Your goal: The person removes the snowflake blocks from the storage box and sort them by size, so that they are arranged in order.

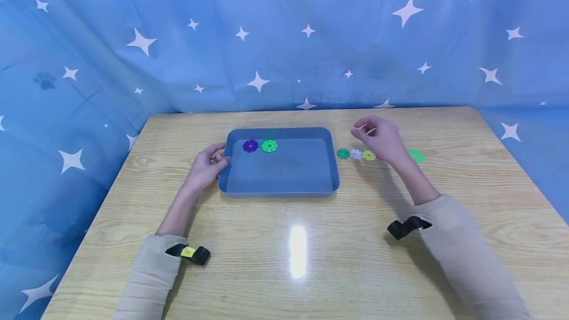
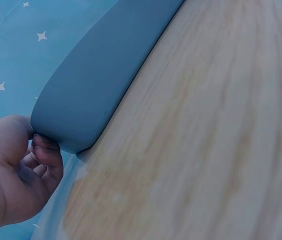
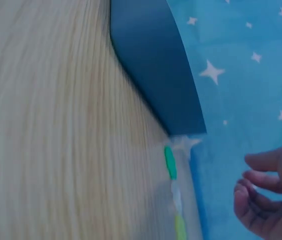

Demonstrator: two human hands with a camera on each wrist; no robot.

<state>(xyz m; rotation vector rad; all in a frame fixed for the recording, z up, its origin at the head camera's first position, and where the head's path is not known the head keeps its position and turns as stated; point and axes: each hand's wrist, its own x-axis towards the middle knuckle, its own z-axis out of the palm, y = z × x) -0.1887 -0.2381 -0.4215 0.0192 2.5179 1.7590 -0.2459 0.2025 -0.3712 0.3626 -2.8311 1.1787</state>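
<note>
A shallow blue-grey tray (image 1: pixel 284 177) lies on the table. Inside it, near the back left, are a purple notched plastic disc (image 1: pixel 251 146) and a light green one. My left hand (image 1: pixel 206 167) pinches the tray's left rim, thumb over the edge and fingers curled outside. To the tray's right is a row of similar discs: dark green (image 1: pixel 343 153), whitish (image 1: pixel 355 154), yellow-green (image 1: pixel 368 155), a mostly hidden pink one (image 1: pixel 379 158) and bright green (image 1: pixel 416 156). Above that row hovers my right hand (image 1: pixel 381 137), fingers loosely bent, with nothing visible in them.
The wooden table (image 1: pixel 249 251) reaches back to a blue curtain (image 1: pixel 284 38) with white stars, which also hangs along the left side. Each sleeve carries a black wrist device, such as the left one (image 1: pixel 201 256). Light glares on the tabletop ahead of the tray.
</note>
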